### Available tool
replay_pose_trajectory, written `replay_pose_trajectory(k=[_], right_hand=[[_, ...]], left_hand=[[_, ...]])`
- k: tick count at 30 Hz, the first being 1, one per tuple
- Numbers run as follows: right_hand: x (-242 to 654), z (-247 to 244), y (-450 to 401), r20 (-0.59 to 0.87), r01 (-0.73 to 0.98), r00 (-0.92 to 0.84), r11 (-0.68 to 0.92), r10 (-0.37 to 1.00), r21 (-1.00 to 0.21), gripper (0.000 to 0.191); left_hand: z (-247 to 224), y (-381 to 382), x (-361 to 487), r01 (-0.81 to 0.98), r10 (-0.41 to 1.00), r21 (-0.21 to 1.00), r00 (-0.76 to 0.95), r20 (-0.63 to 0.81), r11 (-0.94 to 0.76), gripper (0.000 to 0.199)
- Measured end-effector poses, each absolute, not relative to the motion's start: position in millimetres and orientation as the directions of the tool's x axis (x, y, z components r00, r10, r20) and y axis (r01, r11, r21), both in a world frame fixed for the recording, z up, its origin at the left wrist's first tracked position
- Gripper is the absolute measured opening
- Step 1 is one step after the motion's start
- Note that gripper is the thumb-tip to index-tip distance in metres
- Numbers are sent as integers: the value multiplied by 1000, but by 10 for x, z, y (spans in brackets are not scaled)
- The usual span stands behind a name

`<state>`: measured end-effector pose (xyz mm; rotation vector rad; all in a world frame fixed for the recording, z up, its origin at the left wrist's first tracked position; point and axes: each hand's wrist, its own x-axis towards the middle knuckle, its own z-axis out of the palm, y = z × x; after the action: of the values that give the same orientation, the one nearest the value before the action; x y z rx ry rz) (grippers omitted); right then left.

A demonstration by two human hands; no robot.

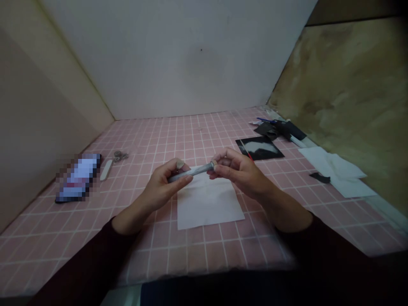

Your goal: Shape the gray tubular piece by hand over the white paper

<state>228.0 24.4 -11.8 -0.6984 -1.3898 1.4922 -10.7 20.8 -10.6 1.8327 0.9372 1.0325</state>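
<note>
A slim grey tube-shaped thing (200, 168) is held slightly tilted above the table, its right end higher; its exact kind is not clear. My left hand (162, 182) is closed around its left part, with the thumb along the near side. The fingers of my right hand (240, 172) pinch its right end, where a ring-like rim shows. Below both hands, a white sheet of paper (208, 208) lies flat on the pink checked tabletop (165, 250).
On the left are a blurred phone (81, 176), a white flat stick (106, 170) and scissors (120, 156). Toward the right lie a black sheet with a whitish patch (263, 148), a thin red-ended stick (248, 154), dark scraps (267, 129) and folded white papers (334, 168). Walls border the table.
</note>
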Motion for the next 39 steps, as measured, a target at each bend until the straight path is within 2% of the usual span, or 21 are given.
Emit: replay_pose_trajectory(k=[5,7,11,14,22,28,33,36,39], right_hand=[[2283,-118,251,196,-215,-382,120,903,-969,27],[2281,-125,249,175,-219,-390,93,904,-971,28],[2260,-153,247,122,-166,-395,60,911,-984,30],[2238,-171,247,158,-100,-402,128,902,-987,28],[2242,-159,252,235,-103,-325,213,916,-972,23],[2207,-191,218,232,17,-405,261,885,-965,20],[2242,-166,249,274,-49,-266,271,924,-961,22],[2248,-159,258,260,-58,-288,254,922,-965,21],[2254,-151,253,243,-93,-326,225,914,-970,20]], left_hand=[[-85,175,-99,275,846,831,390,363,-484,14],[-69,165,-104,349,807,743,400,434,-572,11],[-59,149,-101,486,689,491,461,559,-723,6],[-67,137,-92,511,650,410,506,567,-756,3],[-69,150,-101,514,751,549,489,443,-659,12],[-92,161,-89,460,725,569,531,439,-682,9],[-73,182,-129,463,777,630,455,435,-624,8],[-72,185,-130,455,797,661,438,417,-596,9],[-67,181,-120,399,841,759,411,353,-514,13]])
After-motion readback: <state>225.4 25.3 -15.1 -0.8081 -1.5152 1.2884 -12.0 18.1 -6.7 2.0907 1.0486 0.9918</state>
